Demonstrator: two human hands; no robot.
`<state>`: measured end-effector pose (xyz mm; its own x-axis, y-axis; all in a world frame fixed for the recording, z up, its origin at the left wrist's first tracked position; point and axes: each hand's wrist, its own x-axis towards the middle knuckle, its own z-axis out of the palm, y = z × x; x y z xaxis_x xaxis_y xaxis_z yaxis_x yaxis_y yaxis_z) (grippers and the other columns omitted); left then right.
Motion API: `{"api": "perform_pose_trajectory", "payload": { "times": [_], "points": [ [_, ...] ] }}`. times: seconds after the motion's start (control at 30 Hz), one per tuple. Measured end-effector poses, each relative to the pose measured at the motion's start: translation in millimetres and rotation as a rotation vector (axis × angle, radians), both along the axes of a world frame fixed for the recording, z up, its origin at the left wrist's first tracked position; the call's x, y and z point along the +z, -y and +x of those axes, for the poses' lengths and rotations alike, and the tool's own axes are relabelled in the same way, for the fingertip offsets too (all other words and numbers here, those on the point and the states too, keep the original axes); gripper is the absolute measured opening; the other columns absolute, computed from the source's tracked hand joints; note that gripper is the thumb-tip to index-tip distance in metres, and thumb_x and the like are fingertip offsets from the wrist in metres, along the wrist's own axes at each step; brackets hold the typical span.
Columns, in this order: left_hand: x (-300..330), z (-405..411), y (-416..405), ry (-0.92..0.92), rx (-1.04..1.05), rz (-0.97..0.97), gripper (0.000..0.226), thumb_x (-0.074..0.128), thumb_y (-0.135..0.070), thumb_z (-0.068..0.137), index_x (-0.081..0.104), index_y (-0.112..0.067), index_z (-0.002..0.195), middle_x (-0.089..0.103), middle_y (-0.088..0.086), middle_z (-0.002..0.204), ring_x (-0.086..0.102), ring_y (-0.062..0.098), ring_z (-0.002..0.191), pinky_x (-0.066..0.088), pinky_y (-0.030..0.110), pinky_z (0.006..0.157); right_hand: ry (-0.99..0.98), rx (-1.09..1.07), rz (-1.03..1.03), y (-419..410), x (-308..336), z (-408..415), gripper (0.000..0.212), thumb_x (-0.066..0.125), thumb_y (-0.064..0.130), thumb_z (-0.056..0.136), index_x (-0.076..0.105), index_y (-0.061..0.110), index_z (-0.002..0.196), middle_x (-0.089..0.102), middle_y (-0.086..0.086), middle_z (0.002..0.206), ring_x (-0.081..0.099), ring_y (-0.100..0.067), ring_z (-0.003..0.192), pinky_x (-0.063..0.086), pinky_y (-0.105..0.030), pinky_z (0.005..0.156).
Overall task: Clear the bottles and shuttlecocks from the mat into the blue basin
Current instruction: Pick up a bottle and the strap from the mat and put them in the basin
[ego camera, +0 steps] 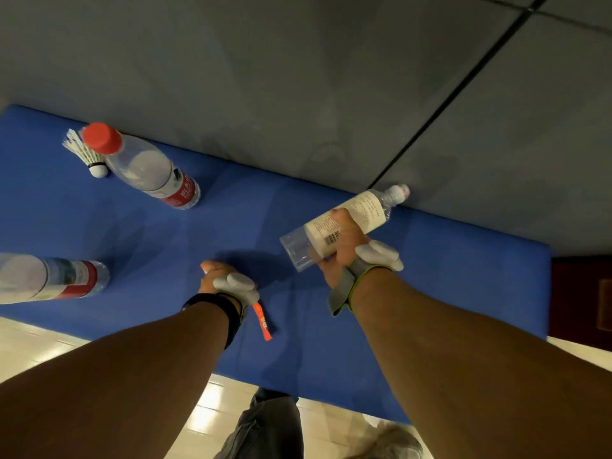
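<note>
Basin nowhere in frame. One bottle (53,279) cut off at the mat's (231,220) left edge, so cap unseen. Left hand (217,276) low over mid-mat, fingers curled under and mostly hidden behind the wrist device; can't tell if anything's in there. Right hand (341,246) wrapped tight round a white-label bottle (344,223), tilted, cap toward the mat's far edge. Red-cap bottle (145,167) upright at far left, shuttlecock (86,153) lying just beside it. Blue mat against a grey wall (298,61), pale tile floor (33,346) near side.
</note>
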<state>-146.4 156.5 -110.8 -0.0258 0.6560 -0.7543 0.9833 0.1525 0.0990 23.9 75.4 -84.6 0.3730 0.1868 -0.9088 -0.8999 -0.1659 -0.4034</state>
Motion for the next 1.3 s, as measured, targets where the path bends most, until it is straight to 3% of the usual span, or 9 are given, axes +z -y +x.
{"api": "perform_pose_trajectory", "payload": {
  "times": [0.13, 0.27, 0.43, 0.57, 0.67, 0.9, 1.0, 1.17, 1.3],
  "points": [
    [1.5, 12.2, 1.2, 0.003, -0.039, -0.007, 0.074, 0.069, -0.015, 0.081, 0.027, -0.001, 0.140, 0.040, 0.017, 0.140, 0.048, 0.035, 0.126, 0.042, 0.031, 0.088, -0.004, 0.033, -0.011, 19.8, 2.1, 9.2, 0.015, 0.071, 0.032, 0.082, 0.062, 0.020, 0.083, 0.071, 0.001, 0.059, 0.068, -0.017, 0.068, 0.058, -0.038, 0.070],
    [10.1, 28.8, -2.2, 0.072, 0.023, -0.027, 0.053, 0.065, -0.012, 0.079, 0.030, -0.007, 0.118, 0.049, 0.010, 0.114, 0.057, 0.027, 0.096, 0.049, 0.031, 0.077, 0.034, 0.056, -0.038, 42.0, 7.7, 15.8, 0.018, 0.074, 0.032, 0.078, 0.063, 0.020, 0.085, 0.073, -0.003, 0.077, 0.071, -0.021, 0.077, 0.059, -0.043, 0.079],
    [55.3, 60.3, -0.8, 0.081, -0.339, 0.115, 0.024, 0.059, -0.030, 0.089, 0.055, -0.016, 0.108, 0.052, 0.003, 0.098, 0.054, 0.018, 0.074, 0.037, 0.014, 0.043, 0.088, 0.122, -0.054, 69.9, 31.7, 25.9, 0.028, 0.078, 0.035, 0.068, 0.065, 0.020, 0.088, 0.076, -0.006, 0.079, 0.073, -0.026, 0.083, 0.058, -0.053, 0.082],
    [96.3, 92.1, 2.1, 0.128, -0.317, 0.103, 0.019, 0.056, -0.036, 0.086, 0.061, -0.018, 0.082, 0.053, -0.002, 0.072, 0.045, 0.013, 0.059, 0.024, 0.021, 0.049, 0.114, 0.132, -0.024, 90.4, 65.4, 40.2, 0.029, 0.077, 0.034, 0.071, 0.065, 0.018, 0.092, 0.074, -0.005, 0.079, 0.072, -0.026, 0.081, 0.058, -0.053, 0.082],
    [105.1, 107.4, 8.4, 0.201, -0.253, 0.108, 0.026, 0.052, -0.037, 0.076, 0.062, -0.014, 0.070, 0.061, 0.004, 0.074, 0.063, 0.027, 0.080, 0.032, 0.024, 0.056, 0.152, 0.166, -0.027, 108.2, 81.0, 46.6, 0.031, 0.078, 0.039, 0.066, 0.065, 0.021, 0.088, 0.076, -0.003, 0.071, 0.072, -0.028, 0.083, 0.057, -0.055, 0.081],
    [99.2, 130.2, 67.0, 0.161, -0.335, 0.167, 0.036, 0.045, -0.037, 0.086, 0.068, -0.012, 0.097, 0.067, 0.005, 0.104, 0.060, 0.028, 0.100, 0.023, 0.025, 0.057, 0.186, 0.152, -0.011, 160.3, 95.1, 57.4, 0.023, 0.076, 0.033, 0.071, 0.062, 0.019, 0.083, 0.071, -0.006, 0.079, 0.068, -0.026, 0.080, 0.056, -0.055, 0.086],
    [97.1, 135.6, 95.6, 0.151, -0.422, 0.140, 0.033, 0.043, -0.036, 0.092, 0.067, -0.013, 0.096, 0.066, 0.004, 0.102, 0.058, 0.026, 0.096, 0.033, 0.025, 0.067, 0.173, 0.135, 0.000, 192.9, 96.3, 59.4, 0.026, 0.076, 0.034, 0.067, 0.065, 0.018, 0.085, 0.071, -0.007, 0.081, 0.065, -0.027, 0.075, 0.056, -0.056, 0.086],
    [95.1, 162.5, 152.0, 0.231, -0.443, 0.091, 0.027, 0.047, -0.030, 0.089, 0.063, -0.008, 0.091, 0.050, 0.007, 0.088, 0.042, 0.023, 0.076, 0.031, 0.028, 0.057, 0.161, 0.054, -0.010, 267.1, 95.8, 70.9, 0.031, 0.077, 0.037, 0.063, 0.065, 0.018, 0.085, 0.072, -0.006, 0.079, 0.070, -0.030, 0.085, 0.056, -0.056, 0.085],
    [98.5, 210.4, 225.9, 0.273, -0.626, 0.032, 0.024, 0.048, -0.031, 0.090, 0.062, -0.012, 0.084, 0.063, 0.007, 0.084, 0.055, 0.021, 0.073, 0.042, 0.026, 0.065, 0.202, -0.073, -0.025, 357.4, 92.6, 88.9, 0.024, 0.076, 0.032, 0.068, 0.065, 0.017, 0.084, 0.072, -0.006, 0.077, 0.069, -0.031, 0.080, 0.055, -0.060, 0.085]
  ]
}}
